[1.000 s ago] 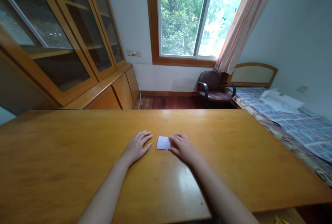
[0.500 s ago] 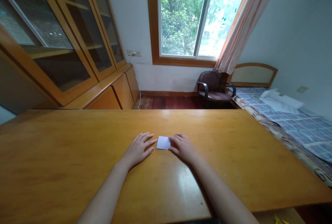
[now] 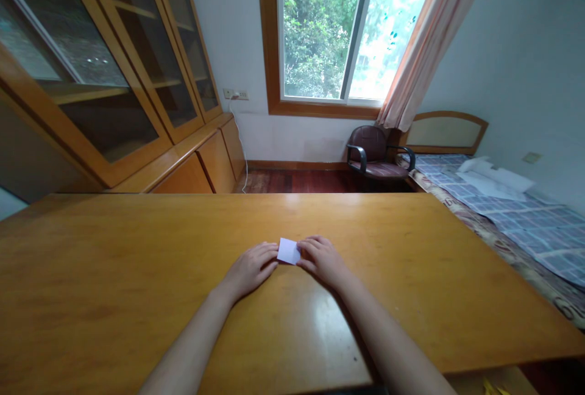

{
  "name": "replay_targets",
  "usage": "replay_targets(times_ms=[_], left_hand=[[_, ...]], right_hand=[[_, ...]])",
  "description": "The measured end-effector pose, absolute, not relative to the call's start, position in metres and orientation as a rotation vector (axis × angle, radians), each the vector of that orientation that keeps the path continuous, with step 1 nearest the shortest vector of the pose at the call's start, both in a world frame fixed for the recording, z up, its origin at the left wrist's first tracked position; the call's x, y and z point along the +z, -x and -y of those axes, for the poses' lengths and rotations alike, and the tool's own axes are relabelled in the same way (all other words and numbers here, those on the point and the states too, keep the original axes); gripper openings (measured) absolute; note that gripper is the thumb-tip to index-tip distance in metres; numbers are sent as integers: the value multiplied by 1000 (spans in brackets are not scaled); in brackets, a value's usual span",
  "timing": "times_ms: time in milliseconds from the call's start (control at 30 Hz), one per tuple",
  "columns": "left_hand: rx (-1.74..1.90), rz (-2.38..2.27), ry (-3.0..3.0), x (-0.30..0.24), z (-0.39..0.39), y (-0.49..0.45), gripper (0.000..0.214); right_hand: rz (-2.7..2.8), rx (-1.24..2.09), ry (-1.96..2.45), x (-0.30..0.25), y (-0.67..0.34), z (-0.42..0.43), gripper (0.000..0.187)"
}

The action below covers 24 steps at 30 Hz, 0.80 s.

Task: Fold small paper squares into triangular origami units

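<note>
A small folded white paper (image 3: 287, 250) lies on the wooden table (image 3: 137, 261), near its middle. My right hand (image 3: 323, 259) rests on the paper's right edge with its fingers curled down onto it. My left hand (image 3: 250, 268) lies palm down just left of the paper, fingers together, its fingertips touching the paper's left edge. Part of the paper is hidden under my right fingers.
A glass-fronted wooden cabinet (image 3: 114, 78) stands along the left wall. Beyond the table are a window (image 3: 347, 23), a dark armchair (image 3: 375, 154) and a bed (image 3: 512, 212) with white sheets (image 3: 493, 177) at the right. Something yellow (image 3: 491, 387) shows below the table's near right edge.
My left hand has slid right, from a gap beside the paper to touching its left edge, and its fingers have closed together. My right hand has stayed put.
</note>
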<state>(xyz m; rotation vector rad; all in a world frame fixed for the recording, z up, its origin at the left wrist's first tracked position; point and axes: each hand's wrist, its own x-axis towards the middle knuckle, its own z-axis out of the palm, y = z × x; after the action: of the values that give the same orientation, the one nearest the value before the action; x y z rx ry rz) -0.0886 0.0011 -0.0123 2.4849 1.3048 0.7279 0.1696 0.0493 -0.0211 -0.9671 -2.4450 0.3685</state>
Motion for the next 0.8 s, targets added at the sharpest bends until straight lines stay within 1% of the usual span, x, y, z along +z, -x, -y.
replay_targets(times_ms=[167, 333, 367, 433, 500, 567, 733, 800], left_hand=[[817, -1400, -2243, -20, -1, 80, 23], [864, -1406, -2219, -28, -8, 77, 44], [845, -1399, -2245, -29, -10, 77, 43], [817, -1370, -2304, -30, -14, 77, 35], [824, -1348, -2344, -32, -17, 78, 28], [866, -1382, -2334, -33, -19, 79, 26], [1047, -1550, -2162, -32, -17, 87, 28], [1128, -1620, -2053, -30, -16, 92, 29]], right_hand=[[2447, 375, 970, -19, -170, -49, 44], [2453, 359, 968, -20, -170, -50, 45], [2455, 358, 968, -20, -170, -50, 45], [2450, 366, 972, -20, -170, -50, 44], [2432, 396, 974, -21, -170, -50, 40], [2377, 446, 985, -23, -171, -51, 34], [2103, 566, 1063, -33, -177, -60, 13], [2032, 613, 1132, -35, -179, -63, 14]])
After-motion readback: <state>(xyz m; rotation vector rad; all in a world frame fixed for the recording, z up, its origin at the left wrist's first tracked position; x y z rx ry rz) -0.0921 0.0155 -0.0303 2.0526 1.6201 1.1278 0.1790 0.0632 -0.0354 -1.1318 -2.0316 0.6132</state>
